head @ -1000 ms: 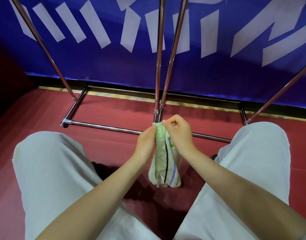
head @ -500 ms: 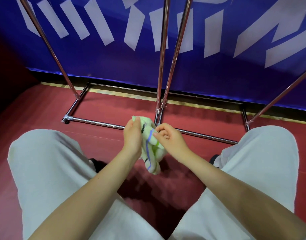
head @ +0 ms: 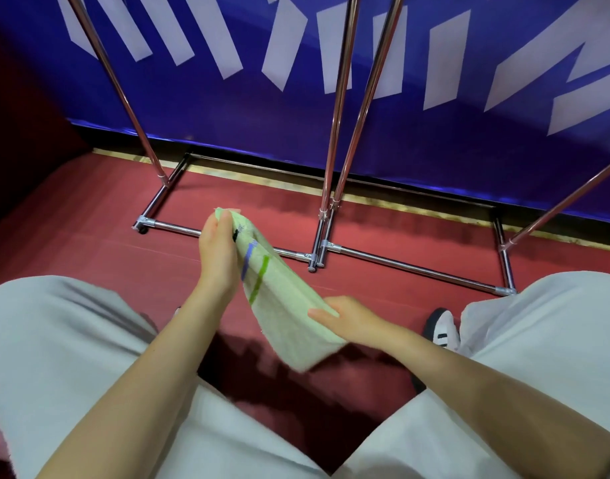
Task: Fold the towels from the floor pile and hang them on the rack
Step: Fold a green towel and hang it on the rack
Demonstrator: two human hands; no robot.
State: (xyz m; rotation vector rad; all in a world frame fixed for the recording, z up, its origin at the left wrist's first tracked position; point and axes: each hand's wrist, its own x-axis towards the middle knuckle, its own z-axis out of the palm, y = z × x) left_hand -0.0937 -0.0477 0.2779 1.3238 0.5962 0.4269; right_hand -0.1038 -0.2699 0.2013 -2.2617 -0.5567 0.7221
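A small pale green towel (head: 282, 299) with blue, green and black stripes is stretched out in the air between my knees. My left hand (head: 217, 252) pinches its far upper corner. My right hand (head: 348, 318) holds the near lower end, thumb on top of the cloth and the other fingers hidden beneath it. The chrome rack (head: 334, 140) stands just beyond, its upright poles rising out of view and its base bars (head: 410, 267) lying on the red floor. No towel pile is in view.
A blue banner with white shapes (head: 296, 81) closes off the back behind the rack. My legs in light grey trousers (head: 71, 357) flank the towel. A black-and-white shoe (head: 443, 328) shows at the right.
The towel was bunched vertically between both hands; my hands have drawn apart, left up and away, right down and toward me, spreading the towel flat.
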